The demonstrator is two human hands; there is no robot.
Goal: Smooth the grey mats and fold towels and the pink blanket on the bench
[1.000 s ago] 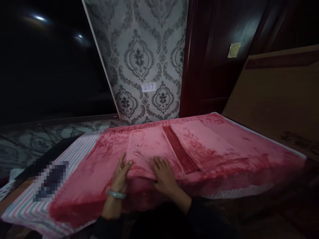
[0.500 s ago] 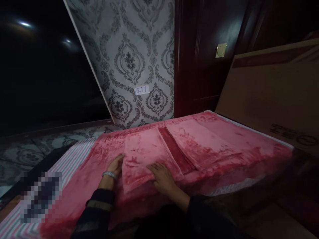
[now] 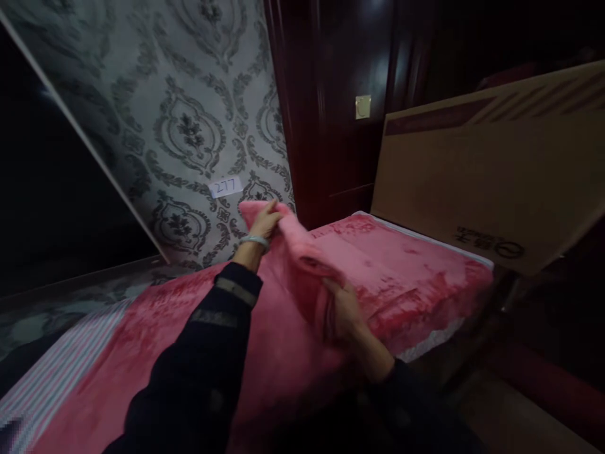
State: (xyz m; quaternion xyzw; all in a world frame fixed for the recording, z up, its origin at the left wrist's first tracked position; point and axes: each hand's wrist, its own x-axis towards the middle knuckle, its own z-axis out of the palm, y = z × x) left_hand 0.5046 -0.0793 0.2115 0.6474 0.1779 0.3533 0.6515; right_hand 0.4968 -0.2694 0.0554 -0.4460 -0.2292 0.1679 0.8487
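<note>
Both hands grip a thick folded pink fleece cloth point(image 3: 300, 243), whose left part is lifted and tipped up toward the right. My left hand point(image 3: 265, 224), with a pale bracelet at the wrist, is closed on its far upper edge. Nearer to me, my right hand point(image 3: 346, 309) pinches the near edge, with some fingers hidden in the folds. The right part of the cloth point(image 3: 363, 255) lies flat, patterned in darker red. Beneath spreads a pink and red plush blanket point(image 3: 174, 328).
A striped sheet point(image 3: 80, 353) shows at the left, near a large dark screen point(image 3: 47, 176). Patterned wallpaper point(image 3: 189, 126) carries a paper label reading 277 point(image 3: 225, 186). A big cardboard box point(image 3: 472, 170) stands at the right before dark red wooden panelling point(image 3: 326, 126).
Earlier both hands rested at the flat left part of the cloth. Now they hold its edges, and that part is raised and turned rightward. The view has swung right.
</note>
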